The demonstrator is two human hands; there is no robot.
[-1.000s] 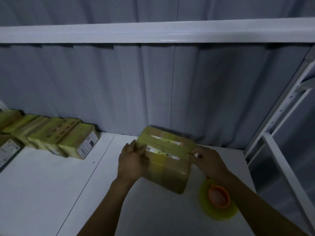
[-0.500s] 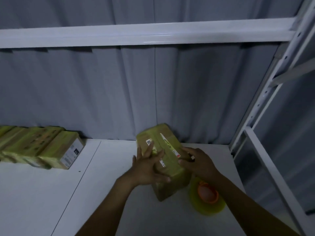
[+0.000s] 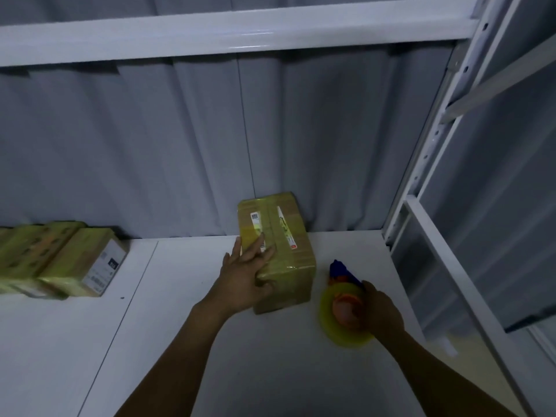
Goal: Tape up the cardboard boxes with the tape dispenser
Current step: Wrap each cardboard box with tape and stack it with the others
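Note:
A tape-wrapped cardboard box with white labels lies on the white table, its far end near the grey curtain. My left hand rests on the box's near left corner with the fingers spread across the top and the thumb on the front face. To the right of the box, my right hand grips the tape dispenser, which has a yellow tape roll, an orange hub and a blue head pointing away from me. The dispenser sits low over the table, apart from the box.
A row of several taped boxes lines the left back of the table. A white shelf beam crosses overhead. A white metal rack upright and frame stand at the right edge. A grey curtain closes the back.
The box was turned and set down lengthwise on the table. My right hand left the box and took hold of the tape dispenser. My left hand stays on the box.

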